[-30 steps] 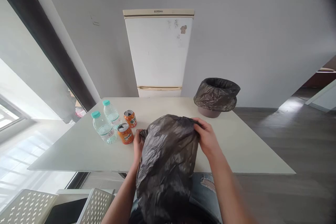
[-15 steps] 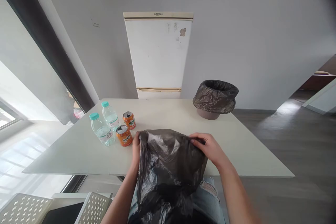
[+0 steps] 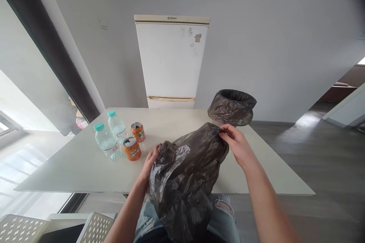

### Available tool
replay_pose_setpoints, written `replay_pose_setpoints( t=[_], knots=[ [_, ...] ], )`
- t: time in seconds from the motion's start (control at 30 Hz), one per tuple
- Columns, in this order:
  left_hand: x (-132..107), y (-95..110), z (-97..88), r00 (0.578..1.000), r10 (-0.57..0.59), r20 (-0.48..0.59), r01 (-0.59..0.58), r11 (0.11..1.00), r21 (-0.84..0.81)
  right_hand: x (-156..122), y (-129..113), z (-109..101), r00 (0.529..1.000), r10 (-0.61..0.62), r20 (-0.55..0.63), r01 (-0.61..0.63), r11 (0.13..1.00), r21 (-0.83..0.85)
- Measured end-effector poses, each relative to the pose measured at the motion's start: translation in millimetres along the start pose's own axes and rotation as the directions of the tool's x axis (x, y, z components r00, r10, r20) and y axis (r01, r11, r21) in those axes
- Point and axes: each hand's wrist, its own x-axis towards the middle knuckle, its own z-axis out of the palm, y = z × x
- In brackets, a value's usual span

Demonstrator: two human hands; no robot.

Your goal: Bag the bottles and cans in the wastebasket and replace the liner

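A black plastic garbage bag (image 3: 188, 174) hangs between my two hands, draping over the table's front edge and down to my lap. My left hand (image 3: 152, 158) is closed on the bag's bunched upper left corner. At the upper right corner, my right hand (image 3: 234, 140) pinches the bag's edge between thumb and fingers. Left of my left hand stand two orange soda cans, a nearer can (image 3: 132, 149) and a farther can (image 3: 138, 132), both upright. Beside them are two clear plastic bottles with teal caps, a front bottle (image 3: 107, 142) and a back bottle (image 3: 116, 126).
A trash bin lined with a black bag (image 3: 232, 108) stands at the back right of the white table (image 3: 80, 171). Behind the table, a white refrigerator (image 3: 172, 60) is against the grey wall. A perforated plastic chair or basket (image 3: 97, 228) is at lower left.
My right hand has risen and moved slightly away from me, lifting the bag's right corner. The bag's top edge, nearly level before, now slants up to the right and looks more gathered.
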Motion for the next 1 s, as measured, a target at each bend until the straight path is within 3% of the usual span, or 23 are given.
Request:
replay_pose_setpoints(
  t=[0.07, 0.17, 0.3, 0.43, 0.53, 0.6, 0.63, 0.7, 0.77, 0.83, 0.9, 0.93, 1.0],
  knots=[
    [6, -1, -2.4, 0.997, 0.078, -0.025, -0.076, 0.994, 0.075, 7, 1, -8, 0.999, -0.028, -0.032, 0.026, 0.998, -0.064],
    [13, -4, -3.7, 0.953, 0.232, -0.194, -0.180, 0.951, 0.251, 17, 8, -24, 0.993, -0.061, -0.102, 0.045, 0.987, -0.153],
    [13, -12, 1.5, 0.897, 0.328, -0.295, -0.194, 0.894, 0.403, 19, 15, -30, 0.993, 0.034, -0.116, -0.041, 0.997, -0.060],
    [18, -18, 5.8, 0.909, 0.284, -0.306, -0.136, 0.894, 0.426, 16, 24, -23, 0.980, 0.198, 0.002, -0.198, 0.980, 0.035],
    [22, -17, 5.9, 0.941, 0.210, -0.266, -0.071, 0.890, 0.451, 15, 40, -17, 0.931, 0.295, 0.214, -0.286, 0.956, -0.073],
    [19, -10, 6.4, 0.943, 0.182, -0.279, -0.027, 0.877, 0.479, 16, 54, -13, 0.911, 0.318, 0.264, -0.283, 0.945, -0.162],
    [14, -4, 7.6, 0.938, 0.179, -0.296, -0.011, 0.870, 0.493, 18, 60, -11, 0.930, 0.297, 0.215, -0.259, 0.948, -0.185],
    [0, 14, 13.1, 0.919, 0.224, -0.324, -0.010, 0.835, 0.550, 20, 69, -7, 0.983, 0.182, -0.008, -0.179, 0.960, -0.214],
    [-21, 36, 25.1, 0.889, 0.358, -0.286, -0.070, 0.723, 0.688, 21, 69, -2, 0.972, 0.036, -0.234, -0.105, 0.951, -0.290],
    [-44, 58, 45.2, 0.855, 0.500, -0.135, -0.189, 0.543, 0.818, 16, 55, 6, 0.944, -0.108, -0.311, -0.034, 0.907, -0.420],
    [-66, 74, 73.3, 0.851, 0.522, 0.052, -0.315, 0.430, 0.846, 1, 26, 20, 0.946, -0.229, -0.228, 0.075, 0.841, -0.535],
    [-75, 78, 89.2, 0.844, 0.521, 0.127, -0.372, 0.398, 0.839, -10, 7, 28, 0.954, -0.267, -0.139, 0.147, 0.816, -0.559],
    [-88, 81, 121.0, 0.823, 0.542, 0.173, -0.419, 0.371, 0.829, -35, -35, 46, 0.959, -0.254, 0.122, 0.280, 0.813, -0.510]
  ],
)
